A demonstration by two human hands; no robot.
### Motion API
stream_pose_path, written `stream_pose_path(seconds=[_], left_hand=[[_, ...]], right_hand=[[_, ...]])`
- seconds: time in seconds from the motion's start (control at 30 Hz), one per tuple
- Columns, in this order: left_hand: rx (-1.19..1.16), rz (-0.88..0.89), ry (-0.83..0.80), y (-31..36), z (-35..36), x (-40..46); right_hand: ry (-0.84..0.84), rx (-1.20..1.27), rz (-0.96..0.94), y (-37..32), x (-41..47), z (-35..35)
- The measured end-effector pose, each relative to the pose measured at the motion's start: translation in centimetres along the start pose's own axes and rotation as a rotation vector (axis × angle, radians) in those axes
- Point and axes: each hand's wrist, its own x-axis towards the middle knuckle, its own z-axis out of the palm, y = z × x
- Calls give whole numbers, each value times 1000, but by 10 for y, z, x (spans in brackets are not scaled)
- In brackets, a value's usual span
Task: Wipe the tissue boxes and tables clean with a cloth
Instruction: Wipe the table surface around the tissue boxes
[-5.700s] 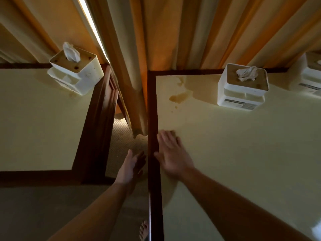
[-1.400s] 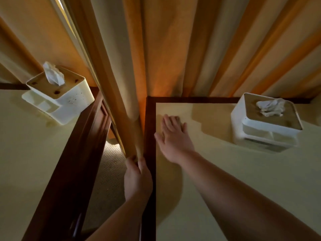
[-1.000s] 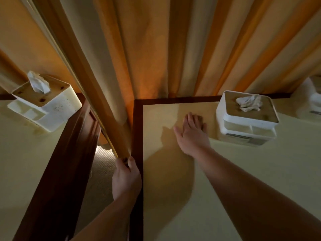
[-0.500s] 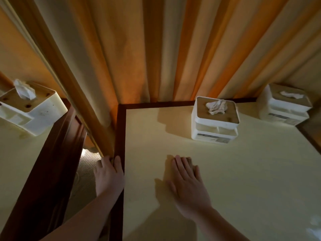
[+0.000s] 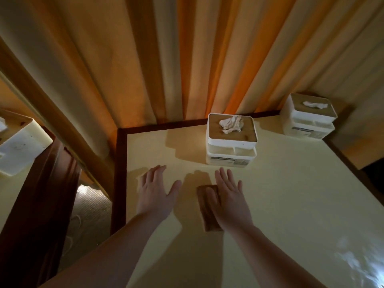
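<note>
Curtains back the tabletop [image 5: 291,194]; right hand [image 5: 228,201] lies flat on the cloth [image 5: 204,206], left hand [image 5: 154,192] spread, empty. Unpinched, the cloth may slip.

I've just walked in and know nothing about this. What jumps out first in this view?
Two bare hands lie flat on a pale yellow table with a dark wooden rim: the left hand on the bare top, the right hand pressing on a folded brown cloth. Just beyond them stands a white tissue box with a wooden lid, a crumpled tissue poking out. Tall orange and cream curtains fill the background.
</note>
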Motion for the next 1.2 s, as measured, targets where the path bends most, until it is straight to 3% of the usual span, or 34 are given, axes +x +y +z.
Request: stream_pose_path(seconds=[0.17,0.3,0.43,0.83,1.2], left_hand=[[-95,51,-80,43,16,19],[-144,50,-128,70,32,37],[-181,19,-178,89,49,55],[-472,-32,-131,103,65,79],[-398,-179,108,20,-15,71]], right_hand=[[121,84,122,23,7,-20],[303,218,326,44,11,-40],[290,284,401,59,35,-60],[284,585,146,75,86,-69],[91,614,-53,-29,122,-33]])
